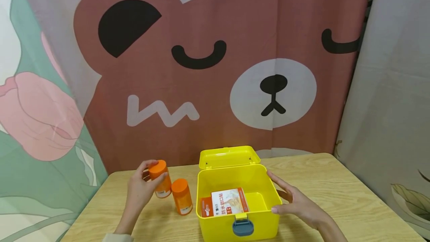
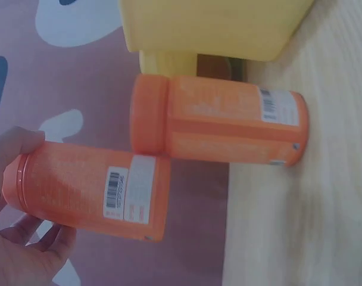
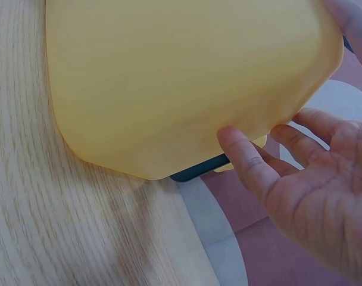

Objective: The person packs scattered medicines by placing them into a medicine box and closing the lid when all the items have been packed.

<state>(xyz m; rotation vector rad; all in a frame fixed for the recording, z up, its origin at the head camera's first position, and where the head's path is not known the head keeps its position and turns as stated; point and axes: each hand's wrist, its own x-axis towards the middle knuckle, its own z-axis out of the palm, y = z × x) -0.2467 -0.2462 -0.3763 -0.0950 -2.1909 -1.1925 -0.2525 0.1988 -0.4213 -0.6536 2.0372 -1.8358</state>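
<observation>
My left hand (image 1: pixel 140 188) grips an orange bottle (image 1: pixel 163 189) around its lid end, thumb on one side and fingers on the other. In the left wrist view this bottle is raised off the table, with a barcode label on its side. Close beside it stands a second orange bottle (image 1: pixel 182 199), upright on the table. An open yellow box (image 1: pixel 215 221) has its lid folded back. Inside lies a white and red adhesive bandage box (image 1: pixel 231 201). My right hand (image 1: pixel 297 204) rests on the yellow box's right side, thumb by the front corner, fingers spread along the wall.
The light wooden table (image 1: pixel 336 193) carries everything. A grey-blue latch (image 1: pixel 243 227) is on the yellow box's front. Behind the table hangs a curtain (image 1: pixel 208 85) with a bear print.
</observation>
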